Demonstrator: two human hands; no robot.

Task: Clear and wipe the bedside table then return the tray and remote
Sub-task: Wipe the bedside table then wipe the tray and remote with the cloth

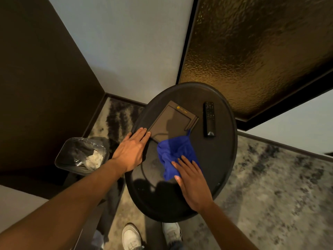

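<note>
A round black bedside table fills the middle of the view. On its far half lies a flat dark rectangular tray with a small gold mark. A black remote lies to the right of the tray, apart from it. My left hand rests flat at the table's left edge, fingertips touching the tray's near-left corner. My right hand presses flat on a crumpled blue cloth on the table top, just in front of the tray; the cloth's far tip overlaps the tray's near edge.
A small bin lined with clear plastic, crumpled paper inside, stands on the floor left of the table. Walls close in behind and left. A textured amber panel rises behind the table. Patterned carpet lies to the right. My white shoes stand below.
</note>
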